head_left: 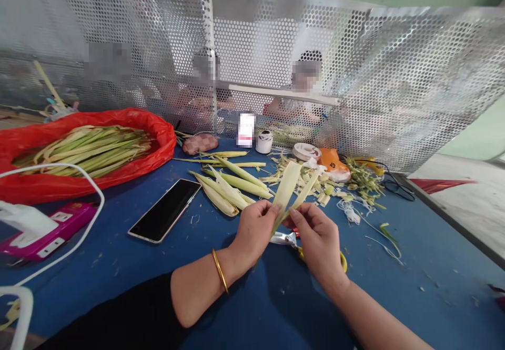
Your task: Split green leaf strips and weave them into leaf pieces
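Note:
Both my hands hold a pale green leaf strip (pixel 286 186) just above the blue table (pixel 236 308). My left hand (pixel 252 229), with a gold bangle on its wrist, pinches the strip's left side. My right hand (pixel 317 237) pinches the right side, and the strip splits into two upright blades above my fingers. Under my right hand lie scissors with yellow handles (pixel 294 242), partly hidden. Several folded leaf pieces (pixel 229 184) lie just beyond my left hand.
A red bag of long green leaves (pixel 89 150) sits far left. A black phone (pixel 165 209) lies left of my hands, a pink box with white cable (pixel 51 229) further left. Leaf scraps (pixel 335 182), tape rolls (pixel 304 151) and a perforated metal screen (pixel 276 50) stand behind; people sit beyond it.

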{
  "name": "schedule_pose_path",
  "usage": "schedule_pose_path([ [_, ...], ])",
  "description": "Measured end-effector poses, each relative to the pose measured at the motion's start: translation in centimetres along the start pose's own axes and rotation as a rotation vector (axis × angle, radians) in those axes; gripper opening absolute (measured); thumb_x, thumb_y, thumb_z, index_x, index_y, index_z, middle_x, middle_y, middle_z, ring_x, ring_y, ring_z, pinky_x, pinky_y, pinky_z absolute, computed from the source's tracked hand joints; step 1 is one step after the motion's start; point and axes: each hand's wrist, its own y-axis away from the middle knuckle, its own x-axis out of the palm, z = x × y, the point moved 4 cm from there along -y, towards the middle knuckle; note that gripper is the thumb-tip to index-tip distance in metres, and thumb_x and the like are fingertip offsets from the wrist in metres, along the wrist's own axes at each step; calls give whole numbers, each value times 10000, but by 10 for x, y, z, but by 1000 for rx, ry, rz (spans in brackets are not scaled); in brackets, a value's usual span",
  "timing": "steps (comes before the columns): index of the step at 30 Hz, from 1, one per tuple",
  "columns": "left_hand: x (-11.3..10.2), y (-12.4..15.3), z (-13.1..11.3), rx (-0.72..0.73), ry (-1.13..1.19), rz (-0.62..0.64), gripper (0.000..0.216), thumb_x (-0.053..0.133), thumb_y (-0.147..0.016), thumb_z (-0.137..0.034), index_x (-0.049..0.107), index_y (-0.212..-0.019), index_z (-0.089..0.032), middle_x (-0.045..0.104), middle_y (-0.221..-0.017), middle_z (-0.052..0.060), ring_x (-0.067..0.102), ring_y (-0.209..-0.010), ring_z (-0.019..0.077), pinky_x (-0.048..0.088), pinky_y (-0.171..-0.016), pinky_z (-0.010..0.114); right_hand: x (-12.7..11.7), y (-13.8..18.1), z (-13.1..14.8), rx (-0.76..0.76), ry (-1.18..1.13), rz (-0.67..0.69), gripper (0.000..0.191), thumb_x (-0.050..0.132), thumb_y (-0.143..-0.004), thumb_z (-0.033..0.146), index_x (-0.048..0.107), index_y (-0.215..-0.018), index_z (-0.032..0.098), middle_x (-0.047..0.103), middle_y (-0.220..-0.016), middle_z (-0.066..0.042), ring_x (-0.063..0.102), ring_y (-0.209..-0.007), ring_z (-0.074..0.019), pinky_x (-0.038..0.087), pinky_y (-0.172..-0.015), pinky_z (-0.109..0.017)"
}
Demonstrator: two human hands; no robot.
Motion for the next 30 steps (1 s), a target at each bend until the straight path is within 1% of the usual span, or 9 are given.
schedule_pose_path([
  [4, -4, -1, -4, 42, -57, -23, 328, 526, -804, -433, 503, -594, -183, 423, -543, -54, 357, -548, 106, 275, -510, 228, -1, -2, -4, 26, -10, 19, 255, 641, -792, 434, 563, -708, 207, 624, -624, 7, 606, -615, -163, 480, -582, -268],
  [8, -6, 2, -11, 126, -166, -30, 305, 526, -812, -404, 514, -602, -184, 441, -541, -54, 372, -550, 106, 284, -524, 231, 5, -4, -4, 83, -76, 104, 290, 695, -736, 467, 604, -756, 192, 623, -654, 4, 604, -607, -160, 482, -583, -268],
  [10, -6, 3, -13, 138, -185, -43, 287, 527, -810, -378, 514, -599, -184, 448, -542, -55, 384, -547, 106, 290, -527, 231, 8, -4, -3, 97, -60, 147, 315, 701, -720, 486, 599, -713, 188, 606, -624, 6, 591, -587, -157, 467, -562, -263],
  [14, -5, 2, -11, 99, -142, -33, 272, 540, -797, -375, 523, -602, -185, 481, -556, -50, 412, -549, 110, 312, -529, 227, 10, -3, -4, 126, -18, 192, 337, 674, -729, 496, 564, -635, 192, 583, -565, 9, 553, -553, -148, 440, -541, -256],
  [17, -3, 2, -9, 79, -99, 2, 251, 551, -789, -388, 558, -646, -183, 538, -600, -37, 453, -574, 119, 339, -547, 227, 7, -5, -8, 137, -40, 171, 320, 670, -733, 470, 548, -629, 194, 569, -565, 15, 540, -559, -145, 433, -533, -250],
  [21, 0, 3, -9, 102, -152, 39, 293, 517, -818, -416, 553, -638, -187, 494, -564, -44, 418, -554, 118, 302, -524, 230, 3, -7, -11, 73, -15, 115, 289, 648, -771, 432, 530, -642, 201, 536, -572, 25, 513, -556, -137, 434, -537, -254],
  [25, -2, 4, -12, 161, -245, 1, 306, 487, -841, -395, 486, -607, -198, 424, -531, -60, 358, -526, 110, 264, -518, 239, 1, -3, -7, 19, 40, 88, 253, 600, -818, 380, 509, -656, 210, 539, -588, 25, 539, -579, -143, 442, -550, -252],
  [28, -3, 2, -12, 148, -283, -26, 305, 475, -842, -376, 438, -593, -204, 385, -522, -65, 338, -524, 111, 249, -515, 241, 1, 0, -2, -26, 66, 69, 238, 581, -834, 356, 500, -661, 214, 551, -605, 28, 560, -596, -141, 446, -559, -245],
  [30, -4, 2, -12, 136, -289, -36, 310, 470, -842, -381, 412, -591, -208, 374, -523, -66, 336, -522, 111, 247, -514, 242, 2, -1, -1, -18, 42, 73, 247, 588, -829, 372, 505, -659, 214, 559, -608, 26, 571, -600, -144, 449, -555, -244],
])
